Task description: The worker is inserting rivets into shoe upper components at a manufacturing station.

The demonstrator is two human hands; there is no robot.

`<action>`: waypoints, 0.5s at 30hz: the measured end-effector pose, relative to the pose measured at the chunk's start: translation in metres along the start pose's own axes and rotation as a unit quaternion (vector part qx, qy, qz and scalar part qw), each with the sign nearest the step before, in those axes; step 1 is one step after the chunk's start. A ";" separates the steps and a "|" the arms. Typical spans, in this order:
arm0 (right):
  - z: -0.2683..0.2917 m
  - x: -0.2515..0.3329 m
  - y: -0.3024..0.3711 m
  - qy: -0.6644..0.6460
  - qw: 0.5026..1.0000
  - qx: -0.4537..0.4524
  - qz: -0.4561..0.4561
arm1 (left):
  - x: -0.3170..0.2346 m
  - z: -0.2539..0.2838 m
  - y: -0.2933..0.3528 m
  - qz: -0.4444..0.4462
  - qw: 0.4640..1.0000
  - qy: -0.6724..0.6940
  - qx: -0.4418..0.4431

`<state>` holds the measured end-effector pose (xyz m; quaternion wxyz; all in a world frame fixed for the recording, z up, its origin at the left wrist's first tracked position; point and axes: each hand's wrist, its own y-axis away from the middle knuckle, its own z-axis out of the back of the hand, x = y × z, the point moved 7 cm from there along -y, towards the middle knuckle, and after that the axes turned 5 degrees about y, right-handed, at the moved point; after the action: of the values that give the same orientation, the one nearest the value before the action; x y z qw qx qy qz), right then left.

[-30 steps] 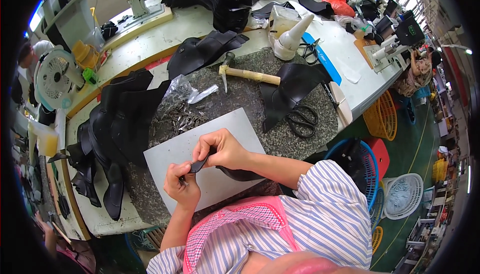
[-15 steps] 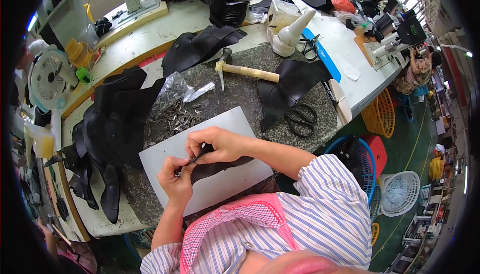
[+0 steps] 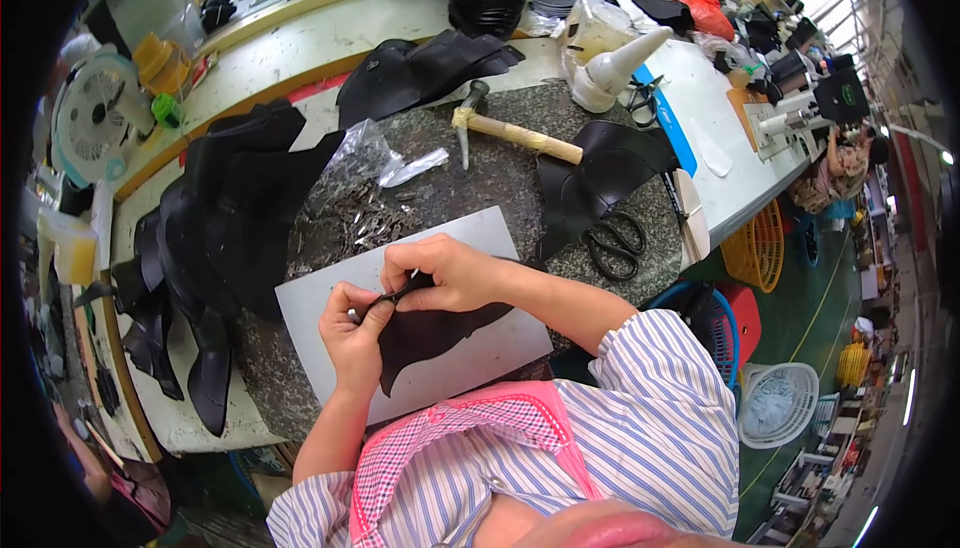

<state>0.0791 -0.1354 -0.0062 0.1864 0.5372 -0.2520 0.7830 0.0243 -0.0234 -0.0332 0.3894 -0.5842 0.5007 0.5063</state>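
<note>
My left fingers (image 3: 346,296) and right fingers (image 3: 400,260) pinch a black piece (image 3: 435,333) over a grey board (image 3: 490,358), near the front edge of the bench (image 3: 185,428).

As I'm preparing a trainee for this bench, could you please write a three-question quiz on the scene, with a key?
1. True or false: the left hand and the right hand both hold the black piece.
2. Multiple choice: what lies directly beneath that piece?
A) a fan
B) a pale board
C) a basket
3. Fill in the blank: seen from the person's side, the hammer has its head to the ____ of its handle.

Key: 1. True; 2. B; 3. left.
</note>
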 end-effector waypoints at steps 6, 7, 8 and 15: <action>0.015 -0.004 -0.012 0.047 0.999 -0.016 -0.018 | -0.015 -0.005 -0.010 -0.112 0.989 -0.090 -0.033; 0.015 -0.003 -0.013 0.034 0.999 -0.012 -0.022 | -0.018 -0.005 -0.005 -0.137 0.984 -0.102 -0.040; 0.015 0.001 -0.015 0.029 0.999 -0.016 -0.015 | -0.021 -0.004 -0.003 -0.164 0.979 -0.115 -0.045; 0.019 0.033 -0.004 0.124 0.979 -0.120 0.108 | -0.048 -0.015 0.014 -0.510 0.807 -0.297 -0.007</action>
<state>0.0838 -0.1433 0.0312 0.1936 0.3792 -0.3761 0.8230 0.0138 -0.0311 0.0175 0.7175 -0.5791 -0.0132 0.3869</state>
